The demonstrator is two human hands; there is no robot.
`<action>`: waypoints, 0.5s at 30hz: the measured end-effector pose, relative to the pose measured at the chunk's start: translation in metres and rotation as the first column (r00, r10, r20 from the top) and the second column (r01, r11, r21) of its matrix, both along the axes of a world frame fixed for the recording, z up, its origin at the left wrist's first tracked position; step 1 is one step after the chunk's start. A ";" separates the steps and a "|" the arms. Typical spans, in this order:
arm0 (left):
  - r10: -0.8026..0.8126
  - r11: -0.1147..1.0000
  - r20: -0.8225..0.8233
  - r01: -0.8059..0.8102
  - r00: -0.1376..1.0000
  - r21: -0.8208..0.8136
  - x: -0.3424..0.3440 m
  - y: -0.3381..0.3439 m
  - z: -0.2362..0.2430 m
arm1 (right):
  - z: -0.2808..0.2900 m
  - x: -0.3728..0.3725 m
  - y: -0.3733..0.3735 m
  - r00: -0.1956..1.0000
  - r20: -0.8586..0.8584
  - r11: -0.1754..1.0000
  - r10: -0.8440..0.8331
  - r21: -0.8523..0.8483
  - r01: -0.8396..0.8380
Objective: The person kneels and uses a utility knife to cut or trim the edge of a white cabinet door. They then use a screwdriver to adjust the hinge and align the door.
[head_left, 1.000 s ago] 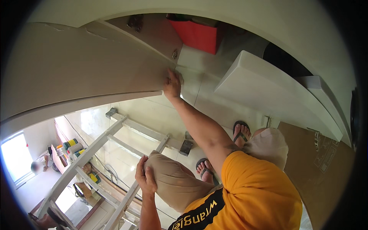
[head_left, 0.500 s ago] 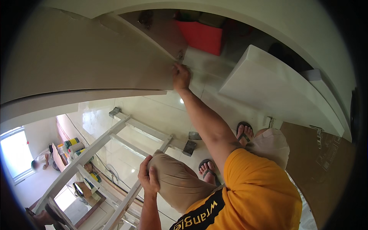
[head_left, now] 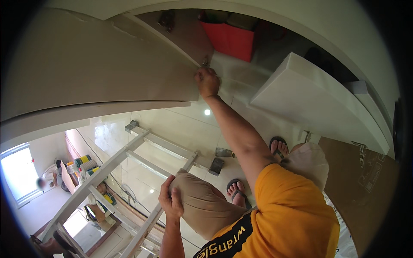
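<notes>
While the left hand (head_left: 172, 198) rests loosely on a knee (head_left: 194, 185), the right hand (head_left: 208, 83) curls by the left cabinet panel (head_left: 107, 69). I can't tell its grip.

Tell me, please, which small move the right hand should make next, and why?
I would probably slide the right hand slightly along the edge of the beige panel toward the small metal fitting. The hand is curled at the panel's corner, and the fitting sits just beyond it; exact contact is unclear. The left hand only rests on the knee.
</notes>
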State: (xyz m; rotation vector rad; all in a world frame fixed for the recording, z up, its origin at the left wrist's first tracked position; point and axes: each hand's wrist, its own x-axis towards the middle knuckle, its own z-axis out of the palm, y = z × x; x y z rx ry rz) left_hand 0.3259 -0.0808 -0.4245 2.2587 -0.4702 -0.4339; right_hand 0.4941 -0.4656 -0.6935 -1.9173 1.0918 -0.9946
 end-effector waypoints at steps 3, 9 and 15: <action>0.030 0.999 -0.032 -0.031 0.999 -0.023 -0.002 0.000 0.001 | 0.003 0.000 0.005 0.998 0.031 0.998 -0.050 0.035 0.049; 0.024 0.999 -0.022 -0.025 0.999 -0.035 0.000 -0.003 0.002 | 0.006 -0.001 0.012 0.973 0.209 0.994 -0.094 0.072 0.081; 0.034 0.999 -0.031 -0.034 0.999 -0.015 -0.001 -0.004 0.002 | 0.004 -0.008 0.005 0.981 0.194 1.000 0.009 0.024 -0.014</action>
